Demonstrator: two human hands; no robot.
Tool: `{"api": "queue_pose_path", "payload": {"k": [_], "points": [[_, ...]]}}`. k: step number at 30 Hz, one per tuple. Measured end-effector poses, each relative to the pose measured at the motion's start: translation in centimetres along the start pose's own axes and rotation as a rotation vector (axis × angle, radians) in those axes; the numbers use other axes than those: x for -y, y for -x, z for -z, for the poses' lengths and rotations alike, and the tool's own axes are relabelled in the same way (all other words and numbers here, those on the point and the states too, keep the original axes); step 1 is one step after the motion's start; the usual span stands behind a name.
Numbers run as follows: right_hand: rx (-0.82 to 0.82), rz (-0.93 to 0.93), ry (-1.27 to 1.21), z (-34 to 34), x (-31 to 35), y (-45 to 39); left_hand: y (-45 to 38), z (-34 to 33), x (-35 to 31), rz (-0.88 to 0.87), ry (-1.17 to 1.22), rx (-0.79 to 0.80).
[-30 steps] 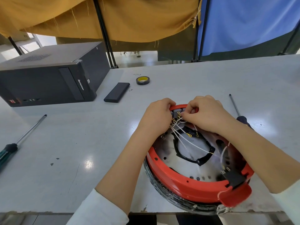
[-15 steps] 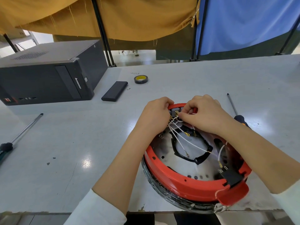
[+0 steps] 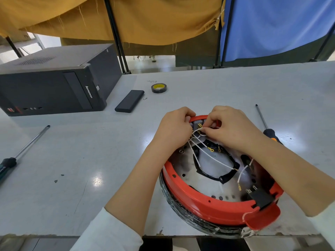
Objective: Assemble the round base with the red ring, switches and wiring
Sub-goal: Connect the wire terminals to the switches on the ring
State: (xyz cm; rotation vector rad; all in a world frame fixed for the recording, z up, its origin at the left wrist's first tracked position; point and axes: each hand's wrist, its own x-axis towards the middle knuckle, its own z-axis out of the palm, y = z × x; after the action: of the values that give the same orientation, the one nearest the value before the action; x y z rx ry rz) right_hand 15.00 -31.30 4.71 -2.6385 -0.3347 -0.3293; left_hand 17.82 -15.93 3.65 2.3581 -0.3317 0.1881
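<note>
The round base point(image 3: 183, 171) lies tilted at the table's front edge, a red ring point(image 3: 204, 205) around its metal plate. A dark switch point(image 3: 196, 124) sits at the ring's far rim. My left hand point(image 3: 172, 129) grips the far rim beside that switch. My right hand point(image 3: 233, 127) pinches a white wire point(image 3: 210, 154) with a brass terminal right at the switch. Other white wires trail across the plate. A second black switch point(image 3: 260, 196) sits at the near right of the ring.
A black computer case point(image 3: 54, 82) stands at the far left. A black flat block point(image 3: 129, 101) and a roll of tape point(image 3: 159, 87) lie behind the base. One screwdriver point(image 3: 21, 151) lies left, another point(image 3: 266, 127) right, partly under my right forearm.
Both hands stay at the far switch. My right fingers have shifted slightly on the wire terminal. The view has tilted a little.
</note>
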Motion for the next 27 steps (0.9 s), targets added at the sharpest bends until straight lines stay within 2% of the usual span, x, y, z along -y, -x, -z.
{"api": "queue_pose_path", "payload": {"k": [11,16,22,27], "points": [[-0.051,-0.009,-0.008,-0.6,0.1,-0.4,-0.1,0.1,0.1,0.003,0.018,0.010],[-0.064,0.015,0.069,-0.9,-0.2,-0.4,0.0,0.2,0.1,0.085,0.157,-0.001],[-0.051,0.178,0.164,-1.1,0.0,-0.1,0.1,0.3,-0.1,0.181,0.234,-0.070],[-0.023,0.098,0.137,-1.3,0.4,-0.4,0.1,0.3,-0.1,0.186,0.195,-0.070]]}}
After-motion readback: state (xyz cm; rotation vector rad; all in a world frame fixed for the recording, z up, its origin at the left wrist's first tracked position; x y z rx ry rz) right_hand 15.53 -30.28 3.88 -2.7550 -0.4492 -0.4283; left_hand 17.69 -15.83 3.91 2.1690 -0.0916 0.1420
